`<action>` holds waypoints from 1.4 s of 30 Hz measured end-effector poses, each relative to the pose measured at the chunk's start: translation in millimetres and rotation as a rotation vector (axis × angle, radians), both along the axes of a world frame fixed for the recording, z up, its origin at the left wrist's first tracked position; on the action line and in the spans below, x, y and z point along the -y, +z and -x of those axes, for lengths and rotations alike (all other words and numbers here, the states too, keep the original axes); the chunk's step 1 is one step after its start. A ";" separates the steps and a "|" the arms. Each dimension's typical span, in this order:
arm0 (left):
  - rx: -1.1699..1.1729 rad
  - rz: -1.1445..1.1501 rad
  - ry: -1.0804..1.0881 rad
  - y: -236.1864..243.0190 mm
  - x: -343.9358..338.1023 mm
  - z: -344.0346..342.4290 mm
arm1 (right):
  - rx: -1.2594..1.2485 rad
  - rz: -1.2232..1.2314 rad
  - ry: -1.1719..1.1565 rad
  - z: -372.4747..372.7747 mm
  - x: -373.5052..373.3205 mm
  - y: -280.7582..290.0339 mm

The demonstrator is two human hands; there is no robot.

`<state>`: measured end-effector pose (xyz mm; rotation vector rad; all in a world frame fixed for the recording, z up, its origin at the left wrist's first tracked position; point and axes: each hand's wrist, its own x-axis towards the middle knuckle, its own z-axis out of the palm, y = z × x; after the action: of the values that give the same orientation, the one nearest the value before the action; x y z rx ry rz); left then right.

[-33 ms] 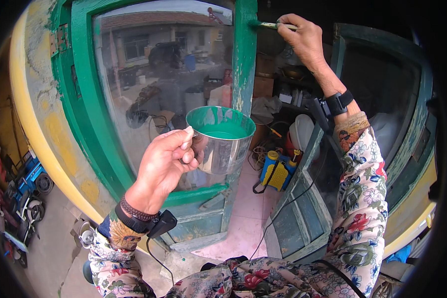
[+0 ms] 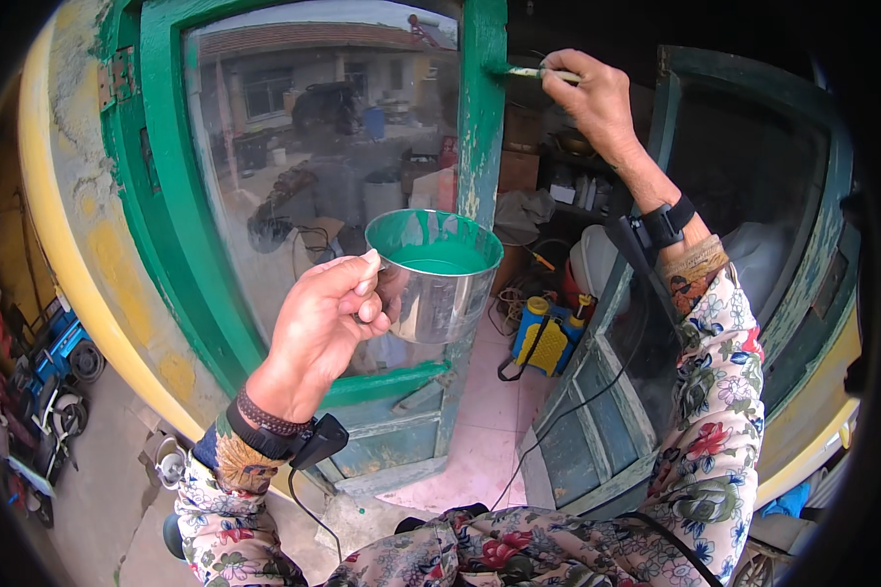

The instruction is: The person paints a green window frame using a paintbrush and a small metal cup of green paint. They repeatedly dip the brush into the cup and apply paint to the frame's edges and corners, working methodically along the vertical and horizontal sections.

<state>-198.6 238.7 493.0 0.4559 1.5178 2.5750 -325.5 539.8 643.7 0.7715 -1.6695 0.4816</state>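
In my left hand (image 2: 328,318) is a shiny metal mug (image 2: 439,305), gripped by its handle side and held upright. Green paint (image 2: 440,256) fills part of it and streaks the inner wall. Higher up on the right, my right hand (image 2: 594,103) is closed around the pale handle of a paintbrush (image 2: 526,71). The dark bristles touch the edge of the green door's right stile (image 2: 484,88). Fresh green covers the upper part of that stile; lower down, old paint is worn and flaking. Behind the mug is the door's glass pane (image 2: 313,147), full of reflections.
A second, weathered door leaf (image 2: 597,421) stands ajar on the right. Between the leaves, a yellow and blue sprayer tank (image 2: 546,336) sits on the pink tiled floor (image 2: 480,430). A yellow-edged wall (image 2: 69,264) and a blue vehicle (image 2: 64,342) lie left. A thin cable (image 2: 578,396) hangs near my right arm.
My right hand has slid a little way down with the paintbrush, along the stile's edge. My left hand and the mug have stayed almost in place.
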 end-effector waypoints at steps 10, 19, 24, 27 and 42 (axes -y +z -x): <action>0.076 0.033 0.032 -14.3 9.0 0.3 | 0.157 -0.061 -0.023 8.5 8.6 -6.5; 0.047 0.022 0.089 -25.9 1.0 -10.3 | -0.286 -0.078 -0.066 7.5 23.1 27.5; 0.034 -0.027 0.058 -34.9 15.5 -8.6 | -0.016 -0.513 0.074 -8.0 29.4 -63.6; 0.049 -0.005 0.080 -40.2 22.0 -9.3 | -0.055 -0.721 -0.034 -17.7 29.2 -73.1; 0.045 0.002 0.116 -61.5 30.7 -14.7 | 0.165 -1.115 -0.143 -20.6 73.0 -69.6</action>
<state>-183.9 208.0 431.6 0.3164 1.5759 2.6503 -304.9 466.8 574.1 1.4012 -2.0948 -0.5843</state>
